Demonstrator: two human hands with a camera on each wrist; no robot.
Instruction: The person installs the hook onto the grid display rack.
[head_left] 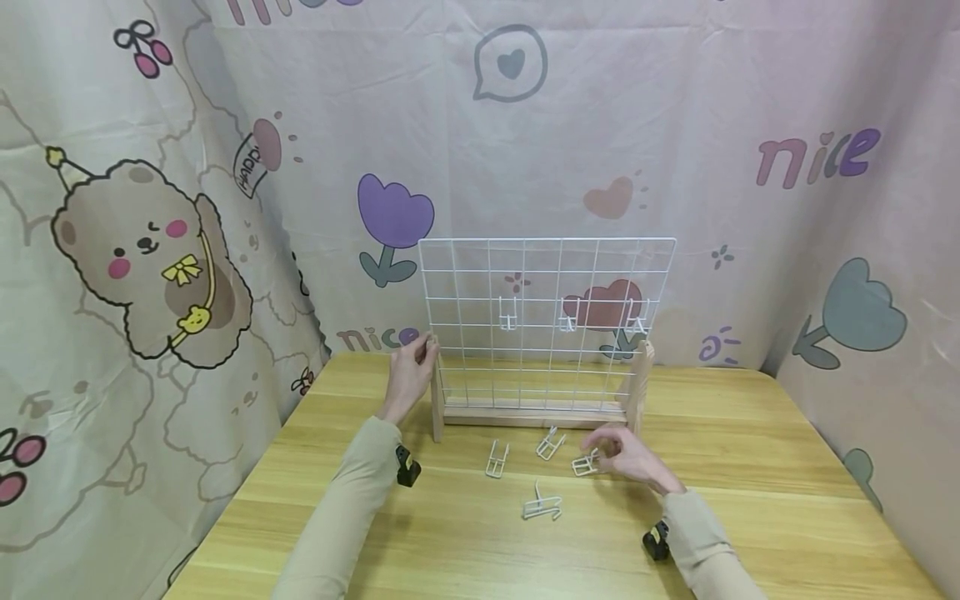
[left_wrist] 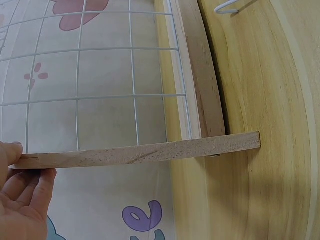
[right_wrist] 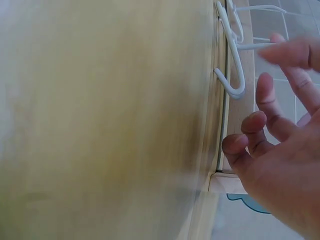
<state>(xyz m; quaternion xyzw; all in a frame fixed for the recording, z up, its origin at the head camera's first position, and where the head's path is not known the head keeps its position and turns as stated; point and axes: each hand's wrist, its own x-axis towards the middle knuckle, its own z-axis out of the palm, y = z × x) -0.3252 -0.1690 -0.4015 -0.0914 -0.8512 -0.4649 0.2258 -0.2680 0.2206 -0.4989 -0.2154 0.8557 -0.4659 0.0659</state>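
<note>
A white wire grid (head_left: 547,325) stands in a wooden frame (head_left: 536,417). My left hand (head_left: 411,371) grips the top of the frame's left post (left_wrist: 135,154), thumb on one side and fingers on the other. Close to the table in front of the frame, my right hand (head_left: 630,457) pinches the prong of a white wire hook (right_wrist: 235,60) between thumb and index finger. Its other fingers are loosely curled. Left of that hook lie more white hooks: one near the frame (head_left: 551,443), one at the left (head_left: 497,460) and one nearer me (head_left: 542,505).
Three white hooks hang on the grid: a left one (head_left: 508,315), a middle one (head_left: 567,317) and a right one (head_left: 636,321). The wooden table (head_left: 465,542) carries the frame. Behind it hangs a printed curtain (head_left: 480,167).
</note>
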